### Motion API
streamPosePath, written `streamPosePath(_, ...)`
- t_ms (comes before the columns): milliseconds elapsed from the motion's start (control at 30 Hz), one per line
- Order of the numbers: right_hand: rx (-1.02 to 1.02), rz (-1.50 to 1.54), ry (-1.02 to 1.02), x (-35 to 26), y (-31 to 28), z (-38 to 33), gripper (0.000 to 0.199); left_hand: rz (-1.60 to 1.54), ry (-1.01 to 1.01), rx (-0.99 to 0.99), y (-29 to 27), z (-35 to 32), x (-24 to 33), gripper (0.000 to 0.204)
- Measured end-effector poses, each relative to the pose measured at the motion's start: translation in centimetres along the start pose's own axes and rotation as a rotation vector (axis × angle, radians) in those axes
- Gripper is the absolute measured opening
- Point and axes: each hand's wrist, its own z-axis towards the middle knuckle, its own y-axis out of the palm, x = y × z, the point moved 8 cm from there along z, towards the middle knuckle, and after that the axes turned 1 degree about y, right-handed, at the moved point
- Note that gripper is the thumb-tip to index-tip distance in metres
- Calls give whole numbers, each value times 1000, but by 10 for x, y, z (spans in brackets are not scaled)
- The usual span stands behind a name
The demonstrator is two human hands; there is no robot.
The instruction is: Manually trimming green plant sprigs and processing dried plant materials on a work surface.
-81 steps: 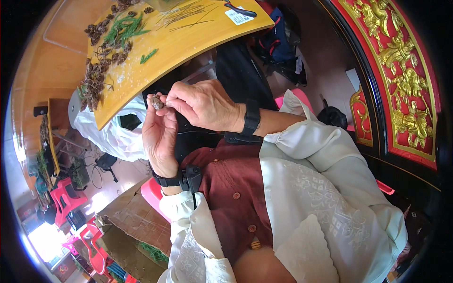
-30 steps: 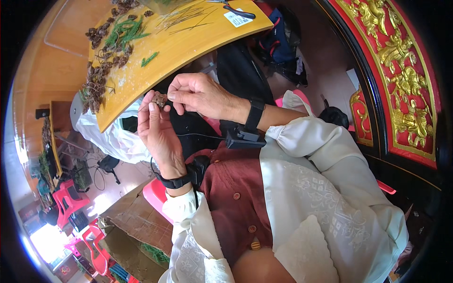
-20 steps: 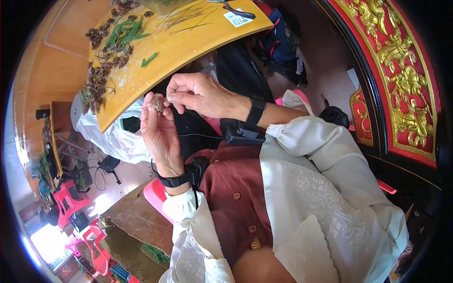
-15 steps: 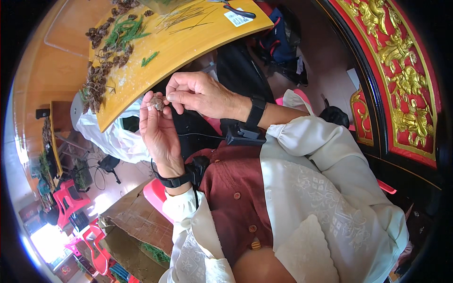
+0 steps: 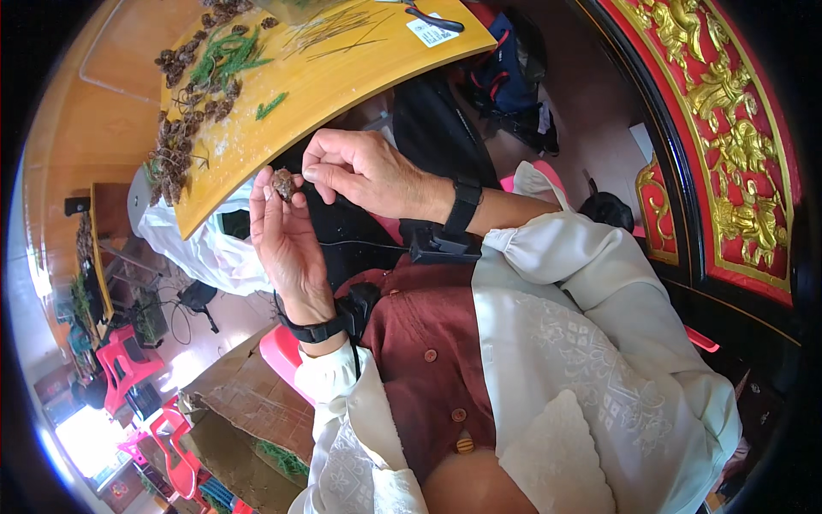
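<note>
Pine cone (image 5: 283,183) turned to another side

From my remote seat I see the cone showing a narrower, more pointed side than a moment ago. The left hand (image 5: 294,244) pinches it between thumb and fingers, beside the near edge of the wooden table (image 5: 321,90); the right hand (image 5: 372,176) has thumb and forefinger pressed together just right of it, on what I cannot tell. I judge this turn offers that hand fresh access

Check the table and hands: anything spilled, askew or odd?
Minor mess: white specks dot the yellow table beside the pine cones, like spilled debris, and one green sprig lies apart from the green pile. The brown cone in the left hand is too small to judge.
</note>
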Motion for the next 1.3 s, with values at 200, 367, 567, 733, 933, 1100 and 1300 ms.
streamPosePath(200, 32, -15, -30, 0, -1, 0, 8, -27, -11, 1, 5, -2, 3, 33)
streamPosePath(367, 60, -15, -50, 0, -3, 0, 7, -92, -57, 18, 9, -4, 2, 39)
streamPosePath(567, 52, -42, -78, -6, -2, -2, 5, -73, -35, 6, 13, -5, 4, 41)
streamPosePath(733, 99, -157, -194, -15, -3, -4, 5, -29, -25, 13, 11, -4, 4, 41)
streamPosePath(933, 133, -270, -297, -21, 0, -7, 7, -28, -25, 0, 11, -3, 3, 41)
streamPosePath(1100, 144, -323, -273, -19, -1, -8, 8, 15, -12, 4, 11, -4, 4, 42)
streamPosePath(1300, 212, -390, -335, -22, -4, -9, 11, 28, -1, 6, 11, -3, 4, 42)
